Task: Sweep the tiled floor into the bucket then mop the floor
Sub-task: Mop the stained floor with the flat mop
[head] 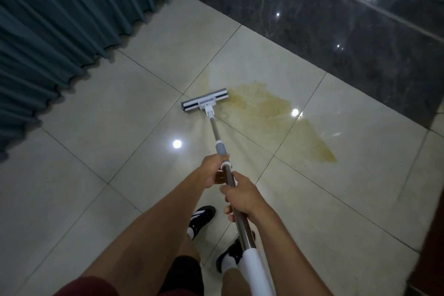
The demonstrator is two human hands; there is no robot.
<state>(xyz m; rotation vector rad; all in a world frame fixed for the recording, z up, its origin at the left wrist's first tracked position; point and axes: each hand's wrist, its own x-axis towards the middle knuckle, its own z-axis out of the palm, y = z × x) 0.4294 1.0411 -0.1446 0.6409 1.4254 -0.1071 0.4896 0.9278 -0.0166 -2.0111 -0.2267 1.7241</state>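
Mopping looks underway: both the left hand [212,170] and right hand [241,196] grasp the mop [204,101], whose head touches a yellowish stain [276,113] left on the floor [96,127]; no bucket visible.

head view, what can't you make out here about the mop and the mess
- Mop head: its underside lies against the tiled floor, so the pad is hidden.
- Mop handle: top end cut off by the bottom edge.
- Yellowish stain: wet or dry, unclear.
- Bucket: not in view.
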